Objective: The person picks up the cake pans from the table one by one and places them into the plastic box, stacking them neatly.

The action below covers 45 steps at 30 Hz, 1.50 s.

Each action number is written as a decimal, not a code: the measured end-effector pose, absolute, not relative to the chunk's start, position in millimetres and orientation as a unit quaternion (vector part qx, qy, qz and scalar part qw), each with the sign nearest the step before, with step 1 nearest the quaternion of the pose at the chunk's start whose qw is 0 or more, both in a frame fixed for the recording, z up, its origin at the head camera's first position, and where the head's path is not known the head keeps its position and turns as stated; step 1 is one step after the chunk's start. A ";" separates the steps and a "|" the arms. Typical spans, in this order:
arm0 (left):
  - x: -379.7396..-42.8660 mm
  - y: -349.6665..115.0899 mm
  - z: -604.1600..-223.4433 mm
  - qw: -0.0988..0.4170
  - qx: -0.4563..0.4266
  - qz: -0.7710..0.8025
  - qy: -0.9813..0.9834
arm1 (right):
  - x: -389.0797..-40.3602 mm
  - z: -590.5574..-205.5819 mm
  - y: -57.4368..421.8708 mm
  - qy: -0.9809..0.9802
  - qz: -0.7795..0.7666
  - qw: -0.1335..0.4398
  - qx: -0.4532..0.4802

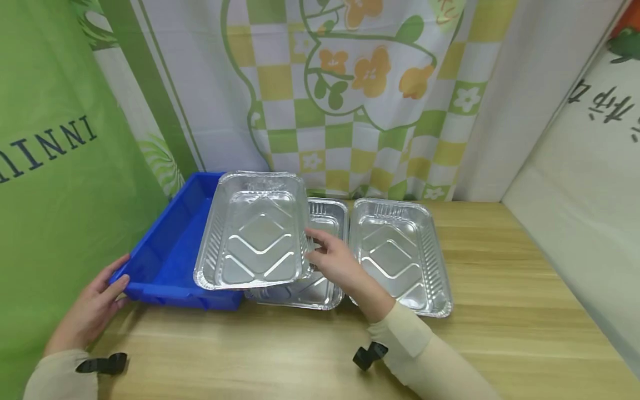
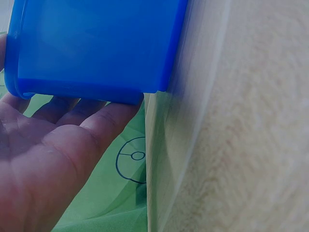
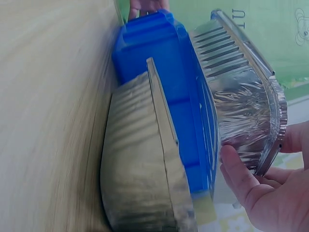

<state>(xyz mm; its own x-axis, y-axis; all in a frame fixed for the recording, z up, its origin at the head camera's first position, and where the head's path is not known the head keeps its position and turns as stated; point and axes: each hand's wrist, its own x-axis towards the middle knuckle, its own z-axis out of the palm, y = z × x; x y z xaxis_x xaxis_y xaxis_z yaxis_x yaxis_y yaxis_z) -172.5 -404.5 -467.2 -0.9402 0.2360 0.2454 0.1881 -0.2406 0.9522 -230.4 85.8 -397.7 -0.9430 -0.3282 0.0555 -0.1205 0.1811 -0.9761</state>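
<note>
My right hand (image 1: pixel 336 261) pinches the right rim of a foil tray (image 1: pixel 262 233), which is held above a second foil tray (image 1: pixel 330 289) and overlaps the blue bin (image 1: pixel 170 291) in the head view. In the right wrist view the lifted foil tray (image 3: pixel 241 111) is tilted, with the thumb on its outer wall and fingers at its rim. At the bin's near left corner, my left hand (image 1: pixel 95 305) grips the edge, thumb over the rim. The left wrist view shows its fingers behind the blue wall (image 2: pixel 91 43).
A third foil tray (image 1: pixel 400 261) lies on the wooden table (image 1: pixel 500 311) to the right. Behind hangs a checked curtain (image 1: pixel 320 139); a green cloth (image 1: pixel 60 222) borders the left side and a white one (image 1: pixel 585 194) the right.
</note>
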 end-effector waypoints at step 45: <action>-169.1 -400.6 -467.0 -0.003 0.177 0.775 0.607 | -220.2 -386.0 -22.2 0.791 -0.568 0.115 -0.195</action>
<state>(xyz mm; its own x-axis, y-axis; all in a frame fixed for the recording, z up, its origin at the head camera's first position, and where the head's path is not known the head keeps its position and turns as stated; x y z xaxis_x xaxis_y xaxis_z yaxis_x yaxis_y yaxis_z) -169.1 -400.6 -467.0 -0.9373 0.2106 0.2778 0.2192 -0.2634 0.9395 -220.2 -22.2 -386.0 -0.8974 -0.4394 0.0396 -0.1780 0.2785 -0.9438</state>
